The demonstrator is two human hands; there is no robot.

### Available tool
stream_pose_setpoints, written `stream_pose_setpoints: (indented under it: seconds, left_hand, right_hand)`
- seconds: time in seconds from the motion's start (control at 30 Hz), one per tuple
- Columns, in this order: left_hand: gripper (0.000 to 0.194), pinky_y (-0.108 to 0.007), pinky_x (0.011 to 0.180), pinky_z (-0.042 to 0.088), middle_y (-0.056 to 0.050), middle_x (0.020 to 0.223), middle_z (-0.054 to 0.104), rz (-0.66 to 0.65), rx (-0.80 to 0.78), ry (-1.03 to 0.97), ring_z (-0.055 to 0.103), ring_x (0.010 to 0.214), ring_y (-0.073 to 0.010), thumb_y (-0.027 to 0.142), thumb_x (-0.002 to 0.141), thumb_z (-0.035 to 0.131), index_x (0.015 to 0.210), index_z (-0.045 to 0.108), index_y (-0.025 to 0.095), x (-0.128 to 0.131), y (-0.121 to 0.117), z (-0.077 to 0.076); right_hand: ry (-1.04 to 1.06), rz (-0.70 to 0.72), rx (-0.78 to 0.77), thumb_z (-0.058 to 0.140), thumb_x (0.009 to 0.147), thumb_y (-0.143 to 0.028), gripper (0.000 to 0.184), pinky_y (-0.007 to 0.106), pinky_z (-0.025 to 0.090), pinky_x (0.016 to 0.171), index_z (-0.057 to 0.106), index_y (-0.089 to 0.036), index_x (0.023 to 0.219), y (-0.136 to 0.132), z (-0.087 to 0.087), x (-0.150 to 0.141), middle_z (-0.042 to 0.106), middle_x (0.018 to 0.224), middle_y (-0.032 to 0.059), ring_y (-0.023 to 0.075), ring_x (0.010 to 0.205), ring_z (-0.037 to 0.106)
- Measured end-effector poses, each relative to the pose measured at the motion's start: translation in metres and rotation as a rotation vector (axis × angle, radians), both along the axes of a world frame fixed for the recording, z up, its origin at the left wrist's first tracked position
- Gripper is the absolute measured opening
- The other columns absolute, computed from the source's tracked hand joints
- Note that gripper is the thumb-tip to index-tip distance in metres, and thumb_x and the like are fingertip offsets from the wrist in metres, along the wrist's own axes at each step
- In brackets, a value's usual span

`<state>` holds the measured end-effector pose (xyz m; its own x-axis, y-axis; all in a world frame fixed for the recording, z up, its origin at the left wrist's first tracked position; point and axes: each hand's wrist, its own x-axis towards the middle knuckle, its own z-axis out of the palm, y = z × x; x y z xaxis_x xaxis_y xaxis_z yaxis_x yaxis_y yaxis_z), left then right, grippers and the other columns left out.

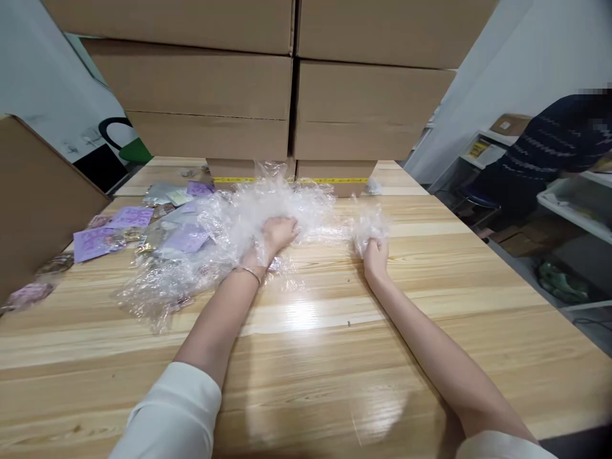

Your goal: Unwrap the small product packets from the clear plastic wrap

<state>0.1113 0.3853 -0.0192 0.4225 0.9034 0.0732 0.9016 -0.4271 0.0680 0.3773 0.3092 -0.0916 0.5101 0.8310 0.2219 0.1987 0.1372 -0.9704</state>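
Note:
A heap of clear plastic bags [239,220] spreads over the left and middle of the wooden table [306,363]. My left hand [280,233] reaches into the heap with its fingers curled around some of the crinkled film. Farther right, my right hand [376,255] grips a bunched wad of clear plastic [371,223]. A thin strip of film seems to stretch between the heap and that wad. Purple printed packets [189,238] lie under and beside the heap at its left. The fingertips of both hands are partly hidden by plastic.
Large cardboard boxes [191,83] are stacked at the table's back. Another cardboard panel [43,197] stands at the left edge. More purple packets [98,243] lie near it. At the right, a person in a dark patterned sweater [549,146] is near white shelves [581,213].

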Motion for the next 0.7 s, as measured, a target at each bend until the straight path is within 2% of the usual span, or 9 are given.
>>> stream_pose_setpoints:
  seconds: [0.1,0.17,0.27,0.33,0.43,0.57,0.63,0.7]
  left_hand:
    - [0.036,-0.043,0.092,0.050,-0.013,0.110,0.070,0.015,-0.026,0.007,0.067,0.102,-0.0246,0.044,0.098,0.054,0.110,0.067,0.012,0.005,0.006,-0.002]
    - [0.034,-0.044,0.091,0.052,-0.010,0.113,0.068,0.020,-0.027,0.001,0.066,0.102,-0.0226,0.042,0.097,0.058,0.114,0.064,0.014,0.006,0.004,0.000]
    - [0.034,-0.044,0.095,0.049,-0.017,0.112,0.069,0.021,0.012,-0.020,0.065,0.106,-0.0281,0.036,0.099,0.052,0.115,0.065,0.009,0.006,-0.012,0.006]
    - [0.037,-0.045,0.102,0.042,-0.023,0.119,0.066,0.019,0.065,-0.036,0.060,0.117,-0.0330,0.031,0.097,0.049,0.121,0.062,0.005,0.006,-0.029,0.010]
    - [0.049,-0.051,0.112,0.029,-0.027,0.144,0.050,0.019,0.138,-0.047,0.044,0.135,-0.0385,0.028,0.095,0.048,0.137,0.051,0.003,0.005,-0.062,0.014]
    - [0.057,-0.059,0.118,0.010,-0.022,0.163,0.023,-0.004,0.200,-0.053,0.018,0.150,-0.0407,0.020,0.093,0.047,0.148,0.040,0.006,0.000,-0.106,0.020]
    - [0.057,-0.059,0.119,0.006,-0.020,0.164,0.021,-0.051,0.250,-0.105,0.014,0.151,-0.0386,0.017,0.091,0.048,0.147,0.041,0.008,-0.006,-0.126,0.026]
    - [0.049,-0.058,0.119,0.009,-0.020,0.161,0.027,-0.097,0.308,-0.204,0.021,0.150,-0.0373,0.019,0.091,0.051,0.139,0.049,0.011,-0.013,-0.145,0.034]
  right_hand:
    - [-0.011,-0.064,0.020,0.042,0.078,-0.035,0.043,0.039,0.047,0.097,0.051,-0.022,0.118,-0.002,0.003,-0.007,0.062,0.111,0.0056,0.0198,0.103,0.059]
    - [-0.010,-0.057,0.019,0.045,0.076,-0.034,0.047,0.040,0.049,0.095,0.051,-0.023,0.121,-0.002,0.005,-0.010,0.063,0.112,0.0059,0.0198,0.102,0.061]
    - [-0.003,-0.047,0.018,0.047,0.077,-0.038,0.053,0.042,0.050,0.095,0.047,-0.023,0.128,0.002,0.008,-0.013,0.063,0.117,0.0071,0.0207,0.104,0.062]
    - [-0.003,-0.044,0.032,0.045,0.081,-0.043,0.056,0.043,0.050,0.097,0.045,-0.023,0.133,0.004,0.010,-0.014,0.062,0.121,0.0084,0.0210,0.110,0.062]
    - [-0.006,-0.059,0.073,0.035,0.086,-0.051,0.062,0.044,0.048,0.100,0.040,-0.021,0.140,0.005,0.014,-0.017,0.057,0.129,0.0111,0.0214,0.118,0.059]
    - [-0.025,-0.130,0.149,0.032,0.087,-0.054,0.067,0.046,0.041,0.108,0.036,-0.020,0.144,-0.011,0.023,-0.020,0.051,0.139,0.0123,0.0220,0.131,0.051]
    - [-0.038,-0.161,0.183,0.032,0.087,-0.052,0.066,0.047,0.039,0.110,0.036,-0.020,0.144,-0.027,0.030,-0.021,0.049,0.141,0.0129,0.0221,0.133,0.048]
    - [-0.049,-0.183,0.217,0.033,0.087,-0.048,0.066,0.046,0.036,0.113,0.033,-0.020,0.146,-0.048,0.039,-0.022,0.046,0.144,0.0136,0.0214,0.136,0.046]
